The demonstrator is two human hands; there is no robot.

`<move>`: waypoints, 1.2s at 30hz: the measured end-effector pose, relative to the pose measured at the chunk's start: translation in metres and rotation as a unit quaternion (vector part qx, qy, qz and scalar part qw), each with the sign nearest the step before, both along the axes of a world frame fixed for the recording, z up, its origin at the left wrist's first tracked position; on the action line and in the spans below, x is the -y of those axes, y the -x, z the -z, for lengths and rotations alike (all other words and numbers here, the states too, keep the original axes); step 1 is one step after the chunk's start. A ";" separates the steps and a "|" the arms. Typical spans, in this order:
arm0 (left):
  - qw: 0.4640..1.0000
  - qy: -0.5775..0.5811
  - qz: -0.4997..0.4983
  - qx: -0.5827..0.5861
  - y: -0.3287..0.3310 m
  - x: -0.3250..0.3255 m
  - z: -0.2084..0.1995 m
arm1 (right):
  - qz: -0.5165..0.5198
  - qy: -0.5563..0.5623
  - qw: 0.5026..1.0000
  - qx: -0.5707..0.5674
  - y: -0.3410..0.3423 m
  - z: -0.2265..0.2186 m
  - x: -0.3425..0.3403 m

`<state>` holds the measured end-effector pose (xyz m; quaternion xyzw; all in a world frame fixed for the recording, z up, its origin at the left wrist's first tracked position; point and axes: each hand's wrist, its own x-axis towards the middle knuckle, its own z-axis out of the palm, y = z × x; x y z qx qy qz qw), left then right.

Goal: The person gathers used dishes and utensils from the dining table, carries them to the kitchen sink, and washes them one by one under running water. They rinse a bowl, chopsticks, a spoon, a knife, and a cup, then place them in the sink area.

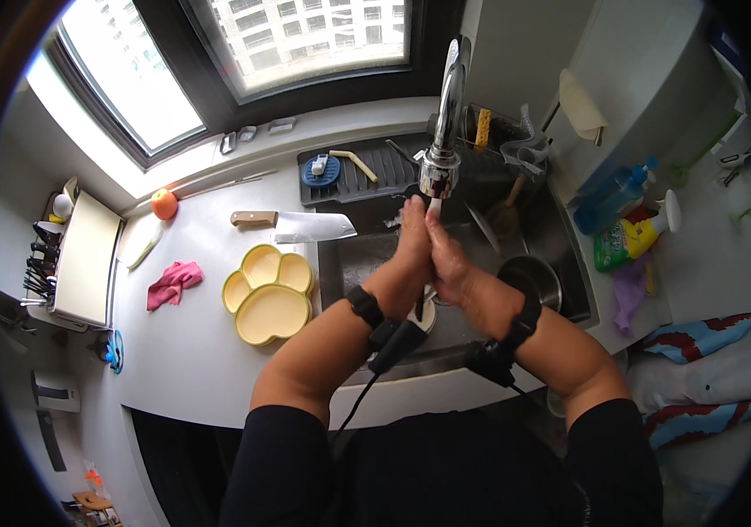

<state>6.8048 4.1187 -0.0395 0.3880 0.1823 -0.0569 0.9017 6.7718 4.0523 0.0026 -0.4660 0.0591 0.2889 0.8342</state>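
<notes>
A yellow paw-shaped divided plate (270,294), a pink cloth (171,283), an orange fruit (163,204), a red-and-blue patterned towel (700,338), black wristbands (365,306).

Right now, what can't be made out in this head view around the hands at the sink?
- Whether anything lies between the left hand and right hand: they are pressed together.
- Water stream under the faucet: too thin and blurred.
- Sink floor below the hands: covered by hands and forearms.
- Bottle label: too small.
</notes>
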 end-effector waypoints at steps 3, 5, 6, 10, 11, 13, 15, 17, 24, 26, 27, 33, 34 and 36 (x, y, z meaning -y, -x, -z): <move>0.992 0.089 0.076 -0.051 0.012 0.011 0.007 | 0.014 -0.001 0.999 0.032 -0.021 0.006 0.004; 0.998 0.045 0.041 -0.011 0.000 -0.001 0.016 | -0.023 0.002 0.999 0.028 -0.027 0.034 0.007; 1.000 0.024 0.007 -0.002 0.002 -0.021 0.027 | -0.022 0.014 1.000 -0.014 0.001 0.007 -0.010; 0.998 0.014 0.046 -0.047 0.021 -0.007 -0.030 | -0.044 0.009 0.998 0.032 -0.018 0.043 -0.002; 0.993 0.046 0.075 -0.080 0.031 0.012 -0.038 | -0.034 0.008 0.999 0.025 -0.029 0.048 0.003; 0.996 -0.073 -0.015 -0.047 0.036 0.033 -0.030 | -0.024 0.003 1.000 0.013 -0.049 0.044 0.005; 0.994 0.019 0.051 -0.093 0.035 0.021 -0.048 | -0.029 0.006 0.999 -0.020 -0.023 0.037 0.013; 0.998 0.022 0.032 0.059 0.015 -0.019 0.001 | 0.005 0.038 0.995 0.097 0.011 0.020 -0.015; 0.998 0.020 0.040 -0.047 0.034 0.022 -0.006 | -0.082 0.004 0.997 -0.003 -0.026 0.020 0.017; 0.996 0.056 0.047 -0.042 0.025 0.007 -0.024 | 0.026 -0.023 0.999 -0.005 -0.004 0.013 0.002; 0.998 0.054 0.032 -0.022 0.023 -0.002 -0.034 | 0.032 0.030 0.998 0.055 0.006 0.014 -0.004; 0.995 0.008 0.054 -0.079 0.034 0.030 -0.038 | 0.039 0.020 0.998 0.039 -0.033 0.016 0.015; 0.997 0.024 0.047 -0.053 0.028 0.025 -0.031 | 0.016 0.036 0.999 -0.021 -0.035 0.016 0.012; 0.998 0.056 0.025 -0.003 0.006 -0.002 0.014 | -0.013 0.050 0.998 0.023 -0.017 0.018 0.002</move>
